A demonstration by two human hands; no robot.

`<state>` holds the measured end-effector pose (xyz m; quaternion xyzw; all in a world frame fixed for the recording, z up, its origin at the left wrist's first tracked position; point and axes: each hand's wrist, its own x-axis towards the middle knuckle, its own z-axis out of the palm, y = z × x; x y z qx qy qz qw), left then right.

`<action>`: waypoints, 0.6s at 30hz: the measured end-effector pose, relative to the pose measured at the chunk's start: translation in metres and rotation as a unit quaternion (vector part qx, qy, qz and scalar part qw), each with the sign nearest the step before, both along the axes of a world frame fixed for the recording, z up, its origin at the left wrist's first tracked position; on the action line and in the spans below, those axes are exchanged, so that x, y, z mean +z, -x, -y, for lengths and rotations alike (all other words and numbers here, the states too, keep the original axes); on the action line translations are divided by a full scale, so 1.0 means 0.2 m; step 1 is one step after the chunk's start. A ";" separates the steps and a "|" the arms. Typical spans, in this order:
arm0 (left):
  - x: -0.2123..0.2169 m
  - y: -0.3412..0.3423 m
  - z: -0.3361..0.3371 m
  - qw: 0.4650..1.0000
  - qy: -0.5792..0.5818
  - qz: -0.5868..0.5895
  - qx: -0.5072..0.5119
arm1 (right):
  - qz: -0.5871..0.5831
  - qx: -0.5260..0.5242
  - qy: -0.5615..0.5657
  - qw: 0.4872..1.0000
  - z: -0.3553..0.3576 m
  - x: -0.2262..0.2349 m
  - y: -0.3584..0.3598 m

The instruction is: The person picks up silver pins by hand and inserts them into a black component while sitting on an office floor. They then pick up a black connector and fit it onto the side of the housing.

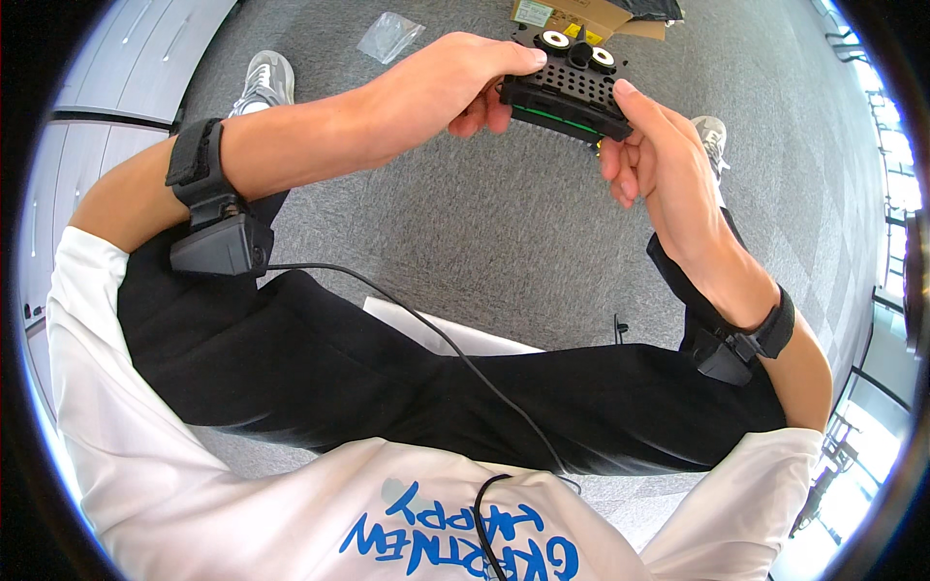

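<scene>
Between my two hands, at the top of the head view, is a black perforated device (578, 89) with two white-ringed discs, a dark knob between them and a green strip along its near side. My left hand (477, 73) grips its left end, thumb on top and fingers curled beneath. At the right end, my right hand (661, 145) holds the near corner, its thumb against the edge and its other fingers bent below. The device is held up off the carpet. Its underside is hidden.
Beyond the device, an open cardboard box (625, 21) stands on the grey carpet (465, 242). A clear plastic bag (390, 37) lies left of it. White cabinets (92, 184) line the left side. A black cable (426, 324) crosses my lap, and a white flat piece (455, 331) shows beyond my legs.
</scene>
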<state>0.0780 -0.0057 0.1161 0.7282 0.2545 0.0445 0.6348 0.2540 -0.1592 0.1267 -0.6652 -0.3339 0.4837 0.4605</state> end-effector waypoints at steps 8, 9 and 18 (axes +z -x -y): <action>0.00 0.01 0.00 1.000 0.030 -0.004 -0.006 | -0.020 0.005 -0.010 1.000 0.00 0.00 -0.01; 0.00 0.01 0.00 0.999 0.045 0.009 0.013 | -0.038 0.004 -0.014 0.999 0.00 -0.01 -0.01; -0.01 0.01 -0.03 0.999 0.037 0.020 -0.015 | -0.057 0.013 -0.023 0.998 0.00 -0.02 -0.03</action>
